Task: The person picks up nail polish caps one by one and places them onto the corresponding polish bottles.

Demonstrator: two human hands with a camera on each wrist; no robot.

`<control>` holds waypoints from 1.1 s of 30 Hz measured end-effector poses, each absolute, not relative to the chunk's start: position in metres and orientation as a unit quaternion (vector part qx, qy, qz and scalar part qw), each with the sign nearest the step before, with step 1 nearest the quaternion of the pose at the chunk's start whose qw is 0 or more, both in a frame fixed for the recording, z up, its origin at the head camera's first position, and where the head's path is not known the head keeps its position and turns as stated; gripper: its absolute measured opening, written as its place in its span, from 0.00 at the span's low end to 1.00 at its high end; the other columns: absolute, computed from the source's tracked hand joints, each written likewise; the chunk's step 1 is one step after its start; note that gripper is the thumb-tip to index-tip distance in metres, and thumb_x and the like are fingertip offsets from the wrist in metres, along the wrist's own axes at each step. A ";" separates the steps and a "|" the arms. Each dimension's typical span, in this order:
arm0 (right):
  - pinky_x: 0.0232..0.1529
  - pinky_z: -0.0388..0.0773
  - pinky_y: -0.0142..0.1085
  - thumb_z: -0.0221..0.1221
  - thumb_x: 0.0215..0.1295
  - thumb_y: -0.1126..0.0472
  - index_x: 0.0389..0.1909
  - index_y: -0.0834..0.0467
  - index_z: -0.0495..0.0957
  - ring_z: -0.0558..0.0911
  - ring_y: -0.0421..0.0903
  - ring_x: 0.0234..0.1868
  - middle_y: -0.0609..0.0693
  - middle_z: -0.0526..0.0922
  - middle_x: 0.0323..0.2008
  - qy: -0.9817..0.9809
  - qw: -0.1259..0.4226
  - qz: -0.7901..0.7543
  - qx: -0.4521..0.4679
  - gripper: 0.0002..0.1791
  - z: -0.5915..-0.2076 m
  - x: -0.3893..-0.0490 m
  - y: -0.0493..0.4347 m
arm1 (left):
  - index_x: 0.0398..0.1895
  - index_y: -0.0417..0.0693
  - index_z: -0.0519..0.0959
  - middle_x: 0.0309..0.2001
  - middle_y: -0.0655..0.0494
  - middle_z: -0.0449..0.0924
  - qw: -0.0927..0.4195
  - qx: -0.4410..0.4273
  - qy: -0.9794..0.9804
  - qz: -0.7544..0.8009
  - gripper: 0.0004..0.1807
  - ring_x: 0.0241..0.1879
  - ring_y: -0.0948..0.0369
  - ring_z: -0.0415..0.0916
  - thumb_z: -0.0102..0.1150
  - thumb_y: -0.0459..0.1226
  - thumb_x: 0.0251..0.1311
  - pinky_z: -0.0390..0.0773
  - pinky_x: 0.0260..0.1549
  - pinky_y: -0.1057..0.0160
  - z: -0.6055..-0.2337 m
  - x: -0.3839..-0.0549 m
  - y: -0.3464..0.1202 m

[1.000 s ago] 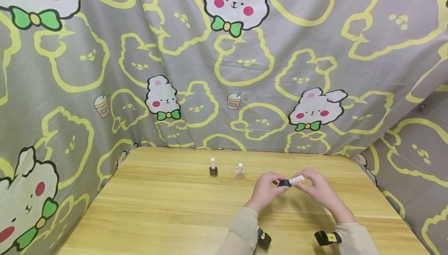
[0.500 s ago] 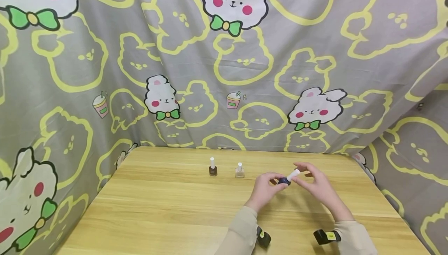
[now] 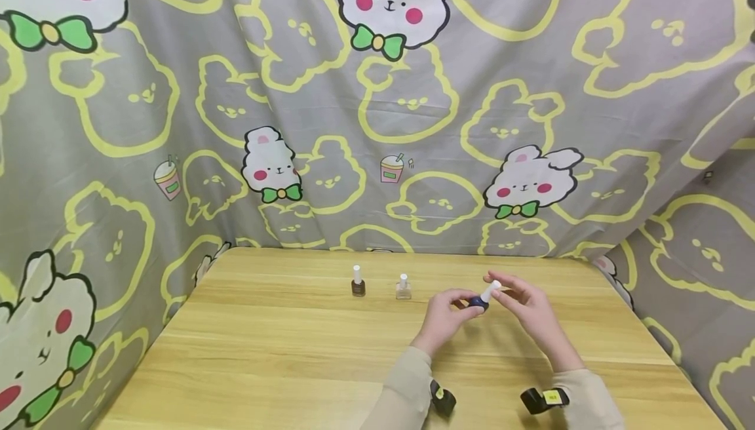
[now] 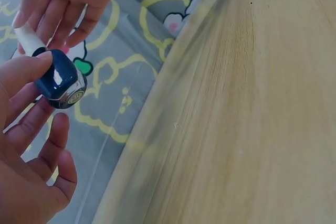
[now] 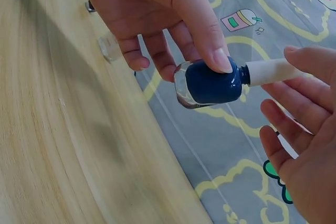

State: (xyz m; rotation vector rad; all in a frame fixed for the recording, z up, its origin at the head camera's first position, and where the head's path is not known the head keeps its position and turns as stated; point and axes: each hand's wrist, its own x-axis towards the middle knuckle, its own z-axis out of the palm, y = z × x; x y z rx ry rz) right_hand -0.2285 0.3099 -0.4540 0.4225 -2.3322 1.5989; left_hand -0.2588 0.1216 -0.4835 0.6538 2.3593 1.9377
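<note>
A nail polish bottle [image 5: 212, 85] of dark blue polish is held above the table, tilted, with its long white cap [image 5: 268, 72] pointing up toward the right hand. My left hand [image 3: 442, 320] grips the glass body between thumb and fingers. With thumb and index finger, my right hand [image 3: 531, 307] pinches the cap, its other fingers spread loosely. A short dark stretch of neck shows between cap and glass in the right wrist view. To the left of the hands stand two more upright bottles with white caps, one dark brown [image 3: 358, 288] and one clear [image 3: 404, 291].
The wooden table [image 3: 283, 345] reaches back to a grey patterned curtain [image 3: 330, 109], which also hangs along both sides. Black wrist cameras sit on the left wrist [image 3: 442, 398] and the right wrist [image 3: 544, 400].
The blue bottle's cap has swung from leaning far right to more upright. My right hand has shifted left and changed its fingers' hold on the cap; the left hand keeps its grip.
</note>
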 end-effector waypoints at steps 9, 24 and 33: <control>0.46 0.76 0.22 0.57 0.70 0.60 0.55 0.67 0.77 0.80 0.25 0.46 0.44 0.87 0.46 -0.823 0.144 0.534 0.130 0.18 -0.452 -0.227 0.305 | 0.42 0.51 0.86 0.42 0.59 0.86 0.006 0.216 0.759 0.614 0.12 0.35 0.71 0.74 0.70 0.43 0.55 0.75 0.32 0.72 -0.487 -0.261 0.120; 0.38 0.76 0.24 0.67 0.61 0.58 0.36 0.65 0.80 0.80 0.27 0.35 0.24 0.81 0.32 -0.818 0.180 0.546 -0.013 0.13 -0.454 -0.226 0.293 | 0.41 0.50 0.87 0.40 0.58 0.87 -0.034 0.241 0.774 0.584 0.12 0.36 0.74 0.74 0.70 0.42 0.54 0.75 0.33 0.75 -0.488 -0.259 0.122; 0.22 0.67 0.27 0.71 0.54 0.63 0.27 0.65 0.73 0.73 0.31 0.23 0.33 0.77 0.19 -0.769 0.250 0.581 -0.088 0.15 -0.461 -0.231 0.281 | 0.41 0.51 0.86 0.40 0.59 0.86 -0.054 0.244 0.789 0.562 0.12 0.37 0.73 0.75 0.70 0.43 0.55 0.73 0.34 0.76 -0.485 -0.256 0.126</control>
